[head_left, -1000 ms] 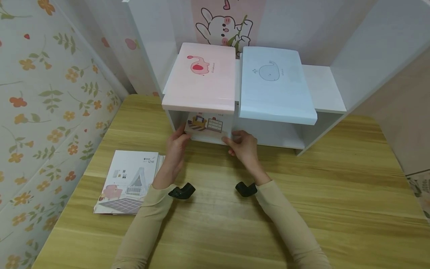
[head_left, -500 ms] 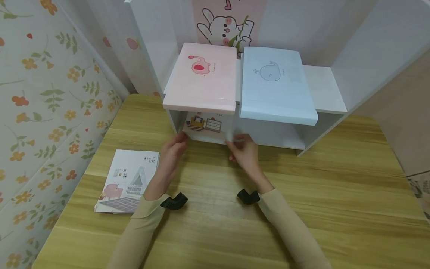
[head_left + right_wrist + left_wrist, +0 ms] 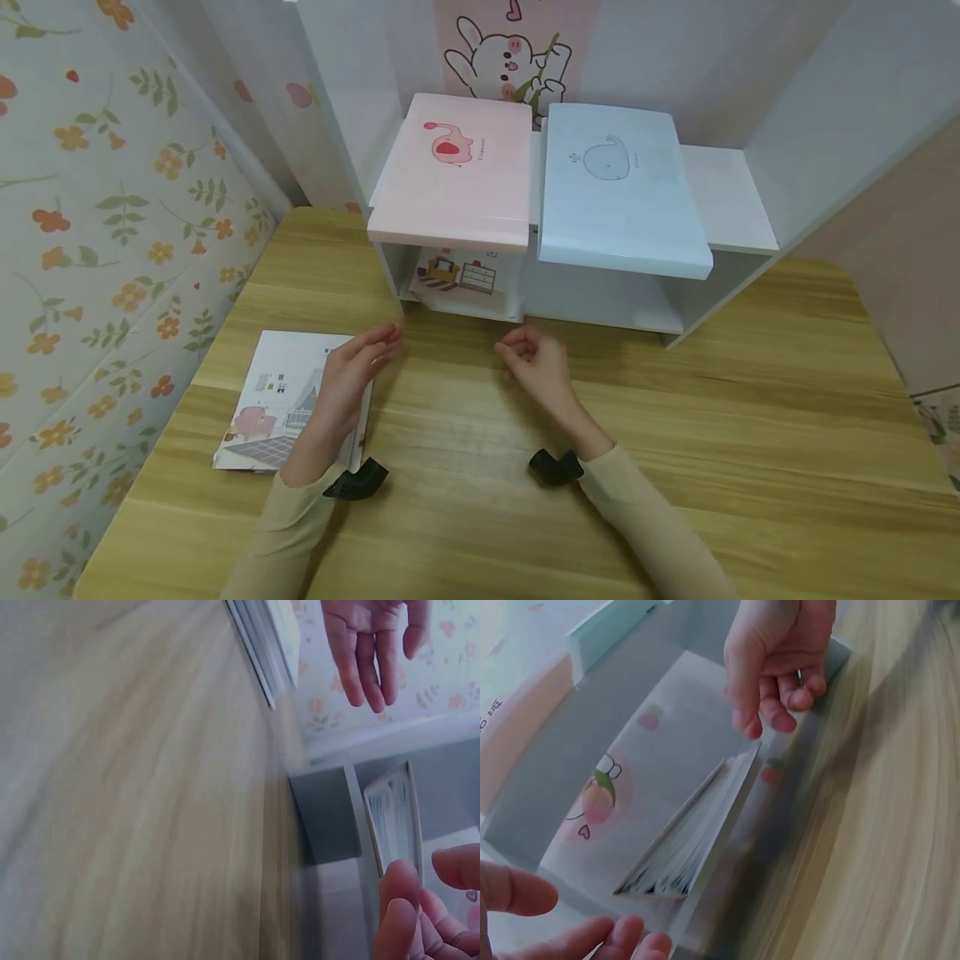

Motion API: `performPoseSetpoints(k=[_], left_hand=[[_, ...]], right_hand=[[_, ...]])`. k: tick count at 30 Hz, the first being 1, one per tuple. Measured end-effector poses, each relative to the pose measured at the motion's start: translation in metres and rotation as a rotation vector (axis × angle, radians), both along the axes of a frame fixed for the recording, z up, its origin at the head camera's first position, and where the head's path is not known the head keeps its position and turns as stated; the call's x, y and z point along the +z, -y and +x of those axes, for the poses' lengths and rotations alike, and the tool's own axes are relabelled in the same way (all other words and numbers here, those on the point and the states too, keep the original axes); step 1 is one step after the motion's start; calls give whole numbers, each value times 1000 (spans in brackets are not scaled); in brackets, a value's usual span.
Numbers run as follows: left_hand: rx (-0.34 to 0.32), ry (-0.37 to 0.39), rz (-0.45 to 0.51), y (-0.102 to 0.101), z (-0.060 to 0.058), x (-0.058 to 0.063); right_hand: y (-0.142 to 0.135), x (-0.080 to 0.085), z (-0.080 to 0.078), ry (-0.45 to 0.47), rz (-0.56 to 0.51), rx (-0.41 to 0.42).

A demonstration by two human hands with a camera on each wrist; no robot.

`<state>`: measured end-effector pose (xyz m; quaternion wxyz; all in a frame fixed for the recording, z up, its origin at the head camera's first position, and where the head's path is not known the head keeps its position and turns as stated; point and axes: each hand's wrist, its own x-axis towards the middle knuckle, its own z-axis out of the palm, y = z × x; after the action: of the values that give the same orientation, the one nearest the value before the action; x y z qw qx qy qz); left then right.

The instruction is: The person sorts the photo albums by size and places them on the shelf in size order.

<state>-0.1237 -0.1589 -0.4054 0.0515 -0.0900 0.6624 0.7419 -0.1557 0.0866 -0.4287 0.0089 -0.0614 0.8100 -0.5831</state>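
Note:
A book [image 3: 459, 277] with drawn furniture on its cover lies at the left of the lower shelf, under the pink folder's overhang. In the left wrist view the page edges of that book [image 3: 694, 840] face outward. My left hand [image 3: 351, 377] is in front of the shelf's left corner, apart from the book, its fingers extended and holding nothing. Nearer the book's right corner is my right hand [image 3: 536, 360], fingers loosely bent, with nothing in its grasp. Beneath my left hand and wrist, another picture book [image 3: 258, 400] lies on the table, partly hidden.
A pink elephant folder [image 3: 457, 179] and a blue whale folder [image 3: 618, 183] lie on the upper shelf, jutting past its front edge. The white shelf unit [image 3: 727, 196] stands at the back of the wooden table [image 3: 675, 433]. Flowered fabric [image 3: 112, 275] hangs at the left.
Both hands have let go of the book in the lower shelf and drawn back toward the body. The left hand has also moved left, over the book on the table.

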Motion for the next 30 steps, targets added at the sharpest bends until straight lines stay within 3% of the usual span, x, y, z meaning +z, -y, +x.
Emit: performPoseSetpoints(k=[6, 13, 21, 26, 30], left_hand=[[-24, -25, -86, 15, 13, 0], [55, 42, -58, 31, 30, 2], [109, 40, -28, 52, 49, 1], [166, 5, -29, 67, 56, -2], [231, -30, -52, 81, 61, -11]], right_hand=[[5, -1, 9, 12, -21, 52], [15, 32, 29, 57, -28, 140], [21, -3, 26, 29, -63, 217], [28, -10, 30, 37, -78, 265], [36, -11, 35, 60, -85, 301]])
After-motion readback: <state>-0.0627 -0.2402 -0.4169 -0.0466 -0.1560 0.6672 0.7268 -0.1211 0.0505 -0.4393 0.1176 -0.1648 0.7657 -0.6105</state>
